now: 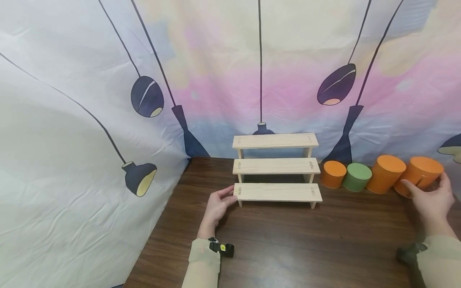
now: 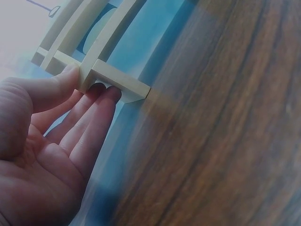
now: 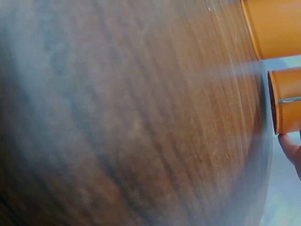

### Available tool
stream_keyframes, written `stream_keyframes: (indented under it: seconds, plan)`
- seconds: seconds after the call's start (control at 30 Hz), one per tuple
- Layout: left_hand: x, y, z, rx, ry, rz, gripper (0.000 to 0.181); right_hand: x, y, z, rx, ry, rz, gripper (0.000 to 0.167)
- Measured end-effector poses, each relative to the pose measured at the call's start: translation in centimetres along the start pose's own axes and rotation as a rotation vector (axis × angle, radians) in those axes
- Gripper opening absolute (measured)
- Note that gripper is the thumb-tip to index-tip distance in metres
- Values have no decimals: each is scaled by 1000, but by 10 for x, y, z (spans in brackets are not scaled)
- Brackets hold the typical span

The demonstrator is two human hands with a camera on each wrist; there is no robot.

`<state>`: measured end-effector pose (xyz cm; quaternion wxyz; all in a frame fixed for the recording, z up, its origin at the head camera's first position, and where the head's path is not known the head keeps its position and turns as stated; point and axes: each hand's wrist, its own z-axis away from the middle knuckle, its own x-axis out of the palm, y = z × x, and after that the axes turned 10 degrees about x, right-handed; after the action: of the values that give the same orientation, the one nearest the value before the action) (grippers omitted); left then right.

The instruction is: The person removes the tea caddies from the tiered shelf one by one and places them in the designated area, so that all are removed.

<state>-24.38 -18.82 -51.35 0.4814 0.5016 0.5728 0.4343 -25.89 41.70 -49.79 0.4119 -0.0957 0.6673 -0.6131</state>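
A pale three-tier wooden step shelf [image 1: 277, 192] stands on the dark wooden table against the cloth backdrop. My left hand [image 1: 217, 206] pinches the left end of its lowest step; in the left wrist view the thumb lies on the board [image 2: 87, 70] with fingertips beneath. At the far right, my right hand [image 1: 433, 198] grips an orange canister [image 1: 426, 166] between thumb and fingers. That canister leans a little, and its seam and bottom rim show in the right wrist view [image 3: 288, 101]. Most of the right hand is outside that view.
Left of the held canister stand a tall orange canister [image 1: 387, 174], a short green canister [image 1: 357, 177] and a short orange canister [image 1: 333, 174], in a row beside the shelf. A printed cloth [image 1: 223, 72] hangs behind and along the left of the table [image 1: 288, 244].
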Motion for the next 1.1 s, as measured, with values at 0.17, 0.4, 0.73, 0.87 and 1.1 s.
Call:
stream_keyframes:
  seconds: [0.17, 0.4, 0.73, 0.87, 1.1]
  plan:
    - [0, -1, 0, -4, 4, -3, 44, 1, 3, 0, -11, -17, 15, 87]
    - [0, -1, 0, 1, 3, 7, 46, 2, 6, 1, 25, -24, 0, 88]
    - [0, 0, 0, 4, 4, 13, 45, 1, 7, 1, 33, -33, 19, 89]
    - [0, 1, -1, 5, 4, 12, 45, 0, 6, 3, 22, -38, 29, 90]
    - [0, 0, 0, 6, 0, 2, 44, -1, 7, 4, 1, -34, 29, 89]
